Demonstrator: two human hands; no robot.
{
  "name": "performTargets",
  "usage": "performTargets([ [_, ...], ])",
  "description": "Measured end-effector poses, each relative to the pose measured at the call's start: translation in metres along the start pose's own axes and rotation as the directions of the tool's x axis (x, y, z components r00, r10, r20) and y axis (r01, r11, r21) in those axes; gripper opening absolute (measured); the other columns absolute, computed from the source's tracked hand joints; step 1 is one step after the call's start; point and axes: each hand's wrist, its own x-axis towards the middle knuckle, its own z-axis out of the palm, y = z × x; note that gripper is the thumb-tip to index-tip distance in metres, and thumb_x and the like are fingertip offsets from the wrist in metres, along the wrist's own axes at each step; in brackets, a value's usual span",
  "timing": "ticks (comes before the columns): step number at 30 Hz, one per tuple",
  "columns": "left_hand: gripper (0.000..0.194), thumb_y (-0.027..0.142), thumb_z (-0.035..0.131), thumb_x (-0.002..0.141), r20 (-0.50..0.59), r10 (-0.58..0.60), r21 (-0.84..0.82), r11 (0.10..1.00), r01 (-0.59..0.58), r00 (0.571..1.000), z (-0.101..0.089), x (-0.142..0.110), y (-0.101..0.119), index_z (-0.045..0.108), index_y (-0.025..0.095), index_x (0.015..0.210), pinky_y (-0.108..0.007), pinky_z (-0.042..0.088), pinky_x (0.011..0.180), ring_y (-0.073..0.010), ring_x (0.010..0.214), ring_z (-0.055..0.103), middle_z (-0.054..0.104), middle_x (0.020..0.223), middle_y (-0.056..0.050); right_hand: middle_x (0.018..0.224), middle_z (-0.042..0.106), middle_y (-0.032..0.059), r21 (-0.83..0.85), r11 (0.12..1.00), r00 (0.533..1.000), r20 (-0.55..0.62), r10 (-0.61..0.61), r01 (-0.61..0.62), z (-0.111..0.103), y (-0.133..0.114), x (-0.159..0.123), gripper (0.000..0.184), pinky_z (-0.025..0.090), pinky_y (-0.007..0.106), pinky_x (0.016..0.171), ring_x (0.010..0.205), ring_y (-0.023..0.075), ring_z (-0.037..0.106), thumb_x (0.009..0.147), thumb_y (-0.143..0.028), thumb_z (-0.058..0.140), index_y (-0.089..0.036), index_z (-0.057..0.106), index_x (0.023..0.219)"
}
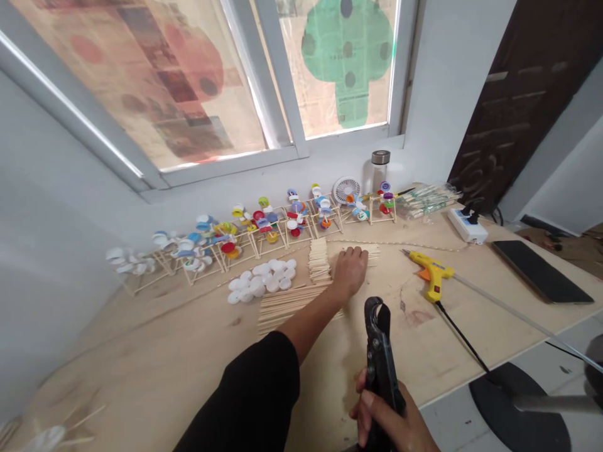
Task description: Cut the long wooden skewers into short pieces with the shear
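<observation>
My left hand (pixel 351 271) reaches across the table with fingers curled down over a small pile of short wooden sticks (pixel 373 254), whose ends poke out to its right. What lies under the palm is hidden. My right hand (pixel 393 414) grips a black pipe cutter (pixel 377 351) by its handles, the curved jaw pointing up and away. Left of my left hand stands a neat stack of short sticks (pixel 319 258). Long wooden sticks (pixel 292 304) lie in a bundle under my left forearm. White bottle caps (pixel 261 279) are heaped beside them.
Several stick frames with coloured-cap wheels (pixel 266 226) line the wall. A yellow glue gun (pixel 431 273) lies at right, its cord running off the table edge. Beyond it are a power strip (pixel 467 226) and black tablet (pixel 541 270). A fan (pixel 347 190) and glass bottle (pixel 380 171) stand behind.
</observation>
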Motion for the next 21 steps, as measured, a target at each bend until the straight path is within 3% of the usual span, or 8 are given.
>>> performTargets([
  [7,0.022,0.016,0.034,0.088,-0.010,0.053,0.008,0.999,-0.053,0.999,0.006,-0.024,0.003,0.054,0.019,0.097,-0.036,0.036,0.081,-0.0213,0.096,0.045,0.053,0.101,-0.009,0.046,0.053,-0.0027,0.007,1.000,1.000,0.005,0.001,-0.001,-0.001,0.002,-0.001,0.042,0.044,0.035,0.069,0.055,0.0183,0.057,0.073,-0.058,0.056,-0.018,0.054,0.086],
  [16,0.024,0.008,0.040,0.082,-0.039,0.036,-0.096,0.995,-0.040,0.999,0.000,-0.009,0.004,0.054,0.018,0.099,-0.033,0.037,0.078,-0.0212,0.095,0.048,0.057,0.100,-0.008,0.048,0.054,-0.0029,-0.043,0.999,0.999,-0.029,-0.020,0.019,0.003,0.001,-0.004,0.040,0.043,0.035,0.070,0.053,0.0174,0.055,0.076,-0.055,0.055,-0.017,0.052,0.088],
  [21,0.023,0.018,0.034,0.089,-0.071,-0.056,-0.174,0.984,0.043,0.996,-0.016,-0.043,0.000,0.051,0.022,0.103,-0.029,0.037,0.077,-0.0189,0.094,0.052,0.060,0.099,-0.005,0.051,0.055,-0.0020,-0.087,0.996,1.000,-0.017,-0.006,0.004,0.004,-0.011,-0.007,0.035,0.042,0.033,0.070,0.061,0.0186,0.056,0.079,-0.051,0.054,-0.017,0.052,0.089],
])
